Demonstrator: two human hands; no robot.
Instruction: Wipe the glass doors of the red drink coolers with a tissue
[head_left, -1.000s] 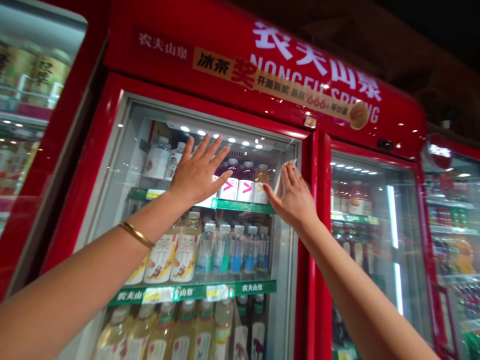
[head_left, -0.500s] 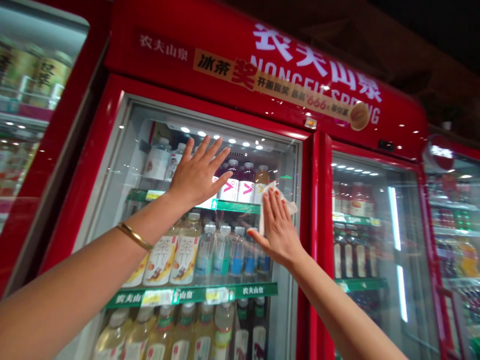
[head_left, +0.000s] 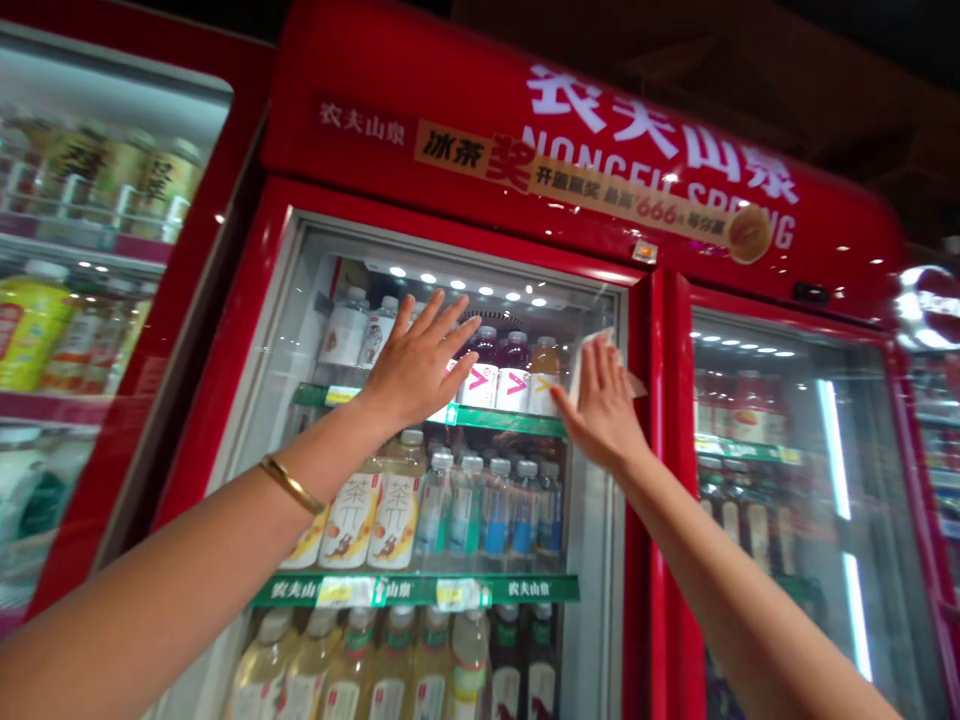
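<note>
My left hand lies with spread fingers against the glass door of a red drinks fridge, holding nothing. A gold bangle circles that wrist. To the right, my right hand presses a thin white wipe flat on the glass near the door's right edge. The wipe's edges stick out around the fingers; its middle is hidden under them. Behind the glass stand several bottles, among them purple ones with white labels between the two hands.
A red frame post separates this door from a second glass door on the right. At the left stands another red fridge with drinks. Green shelf strips run behind the glass. A small lit orange switch sits above the door.
My right hand has slid the wipe rightward and slightly up the glass, closer to the door's right edge. My left hand stays nearly in place. The whole view has shifted a little left.
</note>
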